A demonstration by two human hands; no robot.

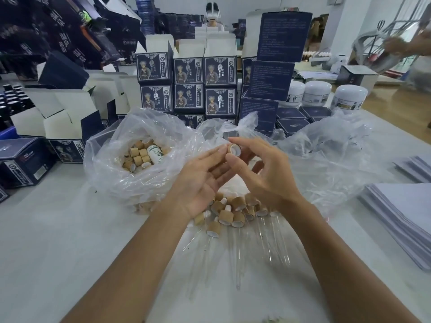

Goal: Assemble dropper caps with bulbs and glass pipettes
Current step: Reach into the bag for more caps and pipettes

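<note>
1. Your white table (70, 241) sits in a packing room, with stacked dark printed boxes (189, 85) rising just beyond your hands.
2. Your right hand (261, 173) pinches a wooden dropper cap (234, 149) between thumb and fingertips, its white inner opening turned toward you.
3. Your left hand (200, 183) lies palm up with fingers straight and relaxed, gripping nothing; its fingertips reach just beside the held cap, and whether they touch it cannot be told.
4. Below both palms, nearer your body, a heap of assembled caps with bulbs (233, 210) rests on the table.
5. Glass pipettes (238, 257) fan out from that heap toward you, between your forearms.
6. To the left of your left hand, an open clear plastic bag (112, 164) holds loose wooden caps (140, 155) and a small white bottle (156, 153).
7. Beyond your right hand lies another crumpled clear bag (326, 159).
8. Far to the right of your right hand, stacks of pale paper sheets (401, 220) lie on the table.
9. White jars (317, 92) stand behind that bag, well apart from your fingers.
</note>
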